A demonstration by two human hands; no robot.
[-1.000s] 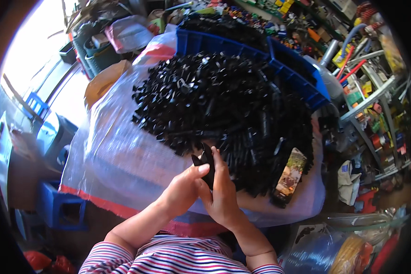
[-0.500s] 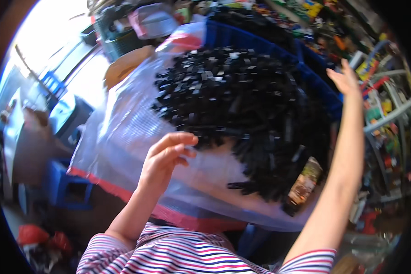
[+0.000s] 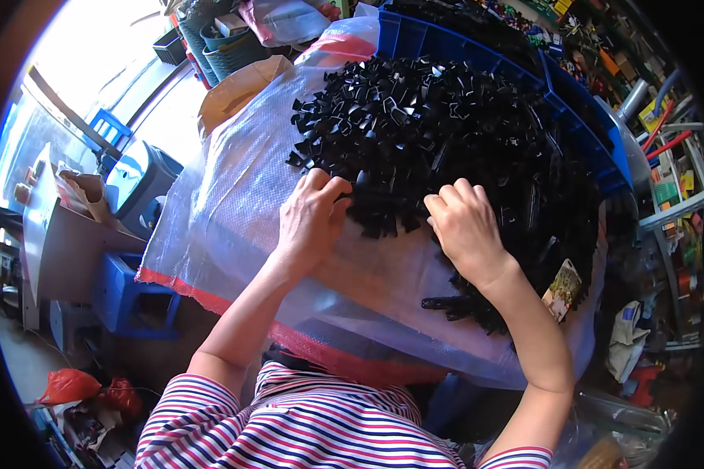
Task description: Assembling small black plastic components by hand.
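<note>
A big heap of small black plastic pieces point(image 3: 414, 117) lies on a whitish woven plastic sheet point(image 3: 235, 203) with red edging. My left hand point(image 3: 313, 215) is at the near left edge of the heap, fingers bent in and thumb against them. Something dark shows beside its fingertips, but I cannot tell whether it is gripped. Over the near middle of the heap, my right hand point(image 3: 465, 227) has its fingers curled down. Its fingertips are partly hidden, so what they hold cannot be made out. Between both hands, loose black pieces hang over the heap's edge.
Blue plastic crates point(image 3: 461, 51) border the heap at the back and right. A printed card point(image 3: 562, 291) lies on the heap's right side. Blue stools point(image 3: 129, 297) stand at left, with a red bag point(image 3: 69, 385) on the floor. Cluttered shelving point(image 3: 680, 187) lines the right.
My right hand has come from far out at the right, where it was spread, back to the heap and curled. My left hand has moved slightly up and its fingers have closed in.
</note>
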